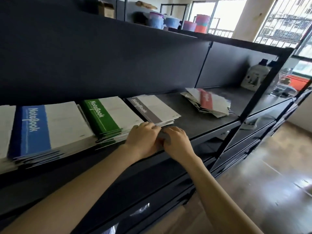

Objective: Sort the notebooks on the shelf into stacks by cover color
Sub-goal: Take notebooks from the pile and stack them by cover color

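Grey stack [157, 108] sits on the shelf [202, 122] just beyond both hands. The left hand [143, 137] touches its near edge and the right hand [177, 141] is tight beside it; both have bent fingers with a grey bit between, can't tell if they pinch a notebook or just square the edge. Green stack [108, 115] then blue stack [50, 129] lie left of the hands, and a loose pile [207, 105] topped by a red-banded notebook [205, 98] is well off right. Step looks like settling the grey stack; next likely a reach right to that pile to start a red stack.
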`<state>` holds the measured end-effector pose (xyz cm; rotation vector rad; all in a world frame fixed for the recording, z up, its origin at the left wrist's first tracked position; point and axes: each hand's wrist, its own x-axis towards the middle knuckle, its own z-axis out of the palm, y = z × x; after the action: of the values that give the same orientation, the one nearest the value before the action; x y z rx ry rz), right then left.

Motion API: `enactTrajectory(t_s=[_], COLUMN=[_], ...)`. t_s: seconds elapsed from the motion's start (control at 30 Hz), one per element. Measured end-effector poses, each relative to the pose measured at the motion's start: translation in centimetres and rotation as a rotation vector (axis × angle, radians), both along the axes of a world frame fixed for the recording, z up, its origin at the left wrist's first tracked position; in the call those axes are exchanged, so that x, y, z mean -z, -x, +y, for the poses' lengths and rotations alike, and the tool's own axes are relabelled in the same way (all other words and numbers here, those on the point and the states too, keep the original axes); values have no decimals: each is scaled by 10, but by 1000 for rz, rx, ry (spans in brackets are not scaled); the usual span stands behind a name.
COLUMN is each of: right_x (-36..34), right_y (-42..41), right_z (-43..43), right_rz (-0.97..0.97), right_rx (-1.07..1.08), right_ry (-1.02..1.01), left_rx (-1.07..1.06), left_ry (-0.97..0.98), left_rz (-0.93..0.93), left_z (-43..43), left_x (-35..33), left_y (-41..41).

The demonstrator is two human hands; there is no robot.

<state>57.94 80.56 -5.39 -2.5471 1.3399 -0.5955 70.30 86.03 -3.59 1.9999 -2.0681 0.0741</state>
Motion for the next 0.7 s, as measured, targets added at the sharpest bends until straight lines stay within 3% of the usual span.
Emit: enactTrajectory(t_s=[0.3, 0.7], right_x=[2, 17], right_y=[95, 166], right_z=[-73, -138], right_rz=[-69, -20], right_rx=[91, 216], right_ry=[-46, -103], left_rx=[80, 152], left_ry=[-46, -109], left_rz=[1, 23], left_z=[-91, -174], left_x=[1, 4], left_y=[82, 142])
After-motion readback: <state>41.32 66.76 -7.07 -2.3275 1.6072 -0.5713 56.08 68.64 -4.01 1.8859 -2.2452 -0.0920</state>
